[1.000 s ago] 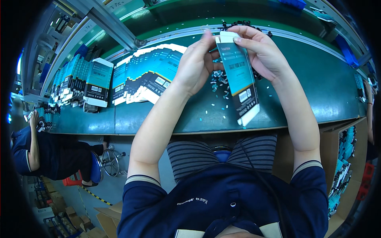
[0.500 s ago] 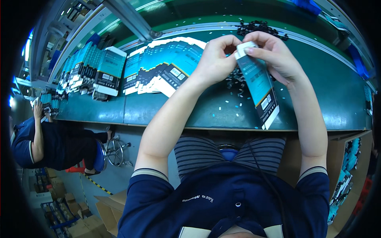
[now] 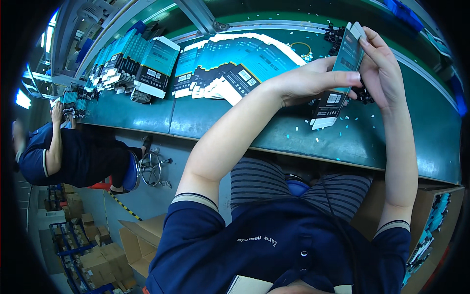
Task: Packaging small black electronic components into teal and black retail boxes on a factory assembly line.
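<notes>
A flat teal and black retail box (image 3: pixel 341 73) with white end flaps is held upright over the green worktable (image 3: pixel 401 132). My left hand (image 3: pixel 313 81) grips its side from the left, thumb laid across the face. My right hand (image 3: pixel 382 68) pinches its top flap from the right. Behind the box lies a heap of small black parts (image 3: pixel 338 34), partly hidden by my hands.
A fanned row of the same flat boxes (image 3: pixel 235 66) lies on the table to the left, with more stacks (image 3: pixel 142 63) further left. Small pale specks dot the table. Another person in dark blue (image 3: pixel 54 152) sits on a stool at far left. Cardboard cartons (image 3: pixel 103 245) stand on the floor.
The view has swung left and down, so the box and both hands now sit at the upper right. Both hands have kept hold of the box, working at its top flap.
</notes>
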Tool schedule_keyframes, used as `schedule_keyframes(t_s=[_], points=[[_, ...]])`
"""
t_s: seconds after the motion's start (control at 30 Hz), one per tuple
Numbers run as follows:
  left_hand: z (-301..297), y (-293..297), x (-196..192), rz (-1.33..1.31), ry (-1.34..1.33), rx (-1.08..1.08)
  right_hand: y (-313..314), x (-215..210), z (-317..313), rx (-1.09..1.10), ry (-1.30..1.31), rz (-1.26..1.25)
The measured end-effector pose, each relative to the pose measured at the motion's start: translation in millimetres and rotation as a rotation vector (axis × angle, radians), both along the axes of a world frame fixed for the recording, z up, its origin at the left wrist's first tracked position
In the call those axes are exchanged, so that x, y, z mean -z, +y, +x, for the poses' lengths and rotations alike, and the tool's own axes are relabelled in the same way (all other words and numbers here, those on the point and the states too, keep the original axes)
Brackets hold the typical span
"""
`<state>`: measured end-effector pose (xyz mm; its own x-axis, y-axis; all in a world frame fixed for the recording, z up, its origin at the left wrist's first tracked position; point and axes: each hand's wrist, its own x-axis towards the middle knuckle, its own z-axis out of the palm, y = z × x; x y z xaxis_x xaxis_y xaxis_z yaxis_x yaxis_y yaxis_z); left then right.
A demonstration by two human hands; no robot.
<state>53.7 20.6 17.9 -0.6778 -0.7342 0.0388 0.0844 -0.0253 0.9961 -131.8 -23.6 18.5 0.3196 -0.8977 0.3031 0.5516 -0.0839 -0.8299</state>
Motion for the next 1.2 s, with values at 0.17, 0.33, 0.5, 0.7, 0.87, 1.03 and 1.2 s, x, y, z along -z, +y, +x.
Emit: schedule_keyframes(t_s=[0.17,0.33,0.5,0.7,0.87,1.03,1.2], points=[[0,2,-1,0.148,0.156,-0.054,2,1,7,0.199,0.212,-0.057],[6,-7,-5,0.103,0.513,-0.142,12,-1,17,0.358,0.271,-0.011],[23,-15,-10,0.326,0.727,-0.104,16,3,20,0.133,0.618,0.077],[19,-17,-5,0.255,0.737,-0.168,30,9,31,-0.012,0.735,-0.009],[18,-11,-26,0.328,0.664,-0.297,38,-5,31,-0.067,0.604,0.120],[17,-18,-7,0.340,0.685,-0.516,25,2,22,-0.195,0.771,0.045],[10,-17,8,0.118,0.489,-0.516,26,11,41,0.296,0.331,-0.073]])
